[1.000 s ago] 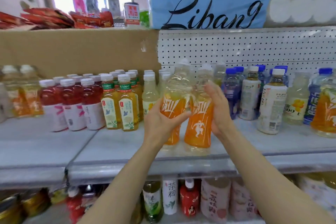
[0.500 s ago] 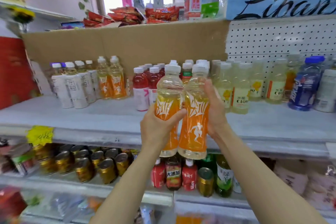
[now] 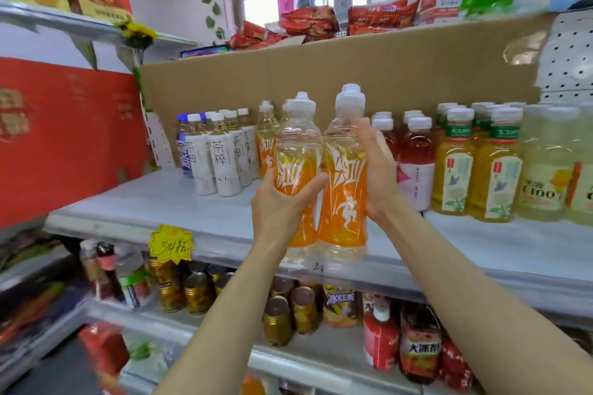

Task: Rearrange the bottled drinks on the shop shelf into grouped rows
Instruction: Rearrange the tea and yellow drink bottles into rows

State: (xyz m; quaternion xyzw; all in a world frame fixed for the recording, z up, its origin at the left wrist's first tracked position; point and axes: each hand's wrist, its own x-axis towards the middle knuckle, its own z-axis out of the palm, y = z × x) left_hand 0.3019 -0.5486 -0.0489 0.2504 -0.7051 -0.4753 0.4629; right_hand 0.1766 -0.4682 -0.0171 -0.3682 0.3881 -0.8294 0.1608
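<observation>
Two orange-labelled drink bottles are held upright side by side, touching, in front of the shelf edge [image 3: 224,228]: the left hand [image 3: 279,202] curls around the left bottle [image 3: 296,163], the right hand [image 3: 378,170] wraps the right bottle [image 3: 345,189]. Behind stand white-labelled tea bottles [image 3: 221,157], red drinks [image 3: 415,163] and green-capped tea bottles [image 3: 495,170].

head cam; faces forward, slightly down (wide-angle); close to shelf [image 3: 179,218]; single view only

bright, even | window [image 3: 256,8] blown out | edges blurred, fisheye-curved
</observation>
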